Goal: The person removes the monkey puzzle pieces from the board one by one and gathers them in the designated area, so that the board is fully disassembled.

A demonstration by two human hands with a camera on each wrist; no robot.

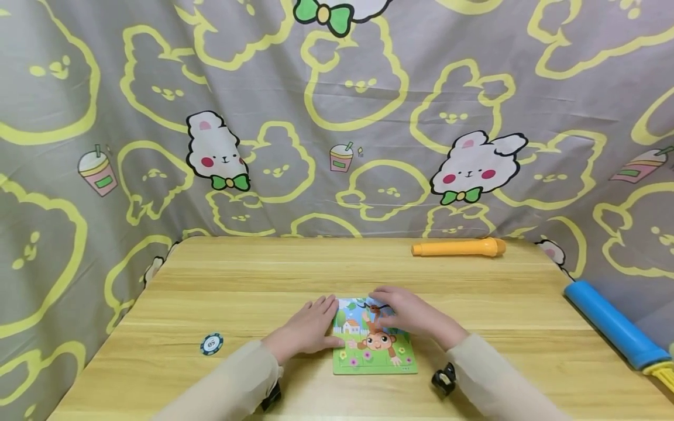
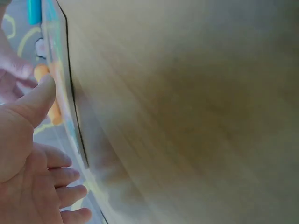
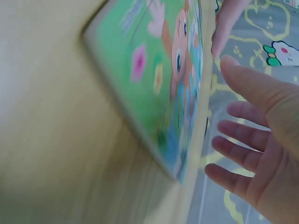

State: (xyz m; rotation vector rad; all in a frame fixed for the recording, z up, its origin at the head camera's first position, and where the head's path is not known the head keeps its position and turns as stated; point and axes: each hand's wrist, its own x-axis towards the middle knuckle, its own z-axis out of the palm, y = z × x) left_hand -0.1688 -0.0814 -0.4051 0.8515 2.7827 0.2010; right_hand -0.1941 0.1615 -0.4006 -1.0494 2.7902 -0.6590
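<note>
A square picture puzzle with a cartoon monkey, a house and flowers lies flat on the wooden table. My left hand is at its left edge, fingers extended and thumb tip at the border. Over the puzzle's upper right part is my right hand, covering that corner in the head view. In the right wrist view the right hand's fingers are spread and loosely bent beside the puzzle. The left wrist view shows the left thumb near the puzzle's edge, with nothing gripped.
A poker chip lies left of the left arm. Toward the back right rests an orange toy microphone. A blue tube with a yellow end lies along the right table edge. A patterned curtain hangs behind the table.
</note>
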